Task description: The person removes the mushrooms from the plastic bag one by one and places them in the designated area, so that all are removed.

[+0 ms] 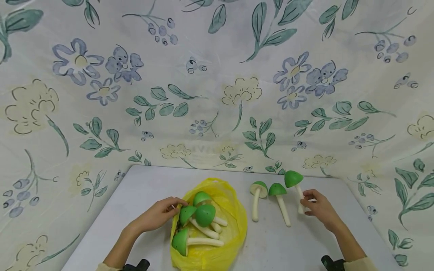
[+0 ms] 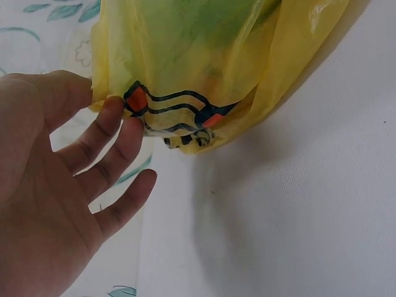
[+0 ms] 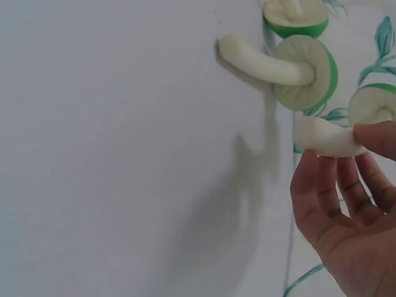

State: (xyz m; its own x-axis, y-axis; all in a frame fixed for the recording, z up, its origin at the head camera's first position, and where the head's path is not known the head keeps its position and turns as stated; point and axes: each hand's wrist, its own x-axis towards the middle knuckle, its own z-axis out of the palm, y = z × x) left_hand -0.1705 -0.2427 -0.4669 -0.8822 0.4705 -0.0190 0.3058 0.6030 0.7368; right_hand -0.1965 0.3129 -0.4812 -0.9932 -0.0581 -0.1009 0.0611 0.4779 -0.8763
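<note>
My right hand (image 1: 320, 207) pinches the pale stem of a green-capped toy mushroom (image 1: 293, 179) between thumb and fingers. The right wrist view shows that stem (image 3: 331, 137) held above the table, the cap partly behind my thumb. Left of it lie two more toy mushrooms (image 1: 279, 199) (image 1: 258, 195), caps toward the far edge. My left hand (image 1: 159, 213) is at the left rim of a yellow plastic bag (image 1: 234, 226), thumb and fingertips pinching the plastic. Inside the opened bag lie several green-capped mushrooms (image 1: 205, 215). Dark and orange print (image 2: 179, 108) marks the bag's outside.
A white table (image 1: 278, 248) carries everything. Floral cloth (image 1: 210, 124) hangs behind it and at both sides. The bag stands at the middle of the table, reaching toward the near edge.
</note>
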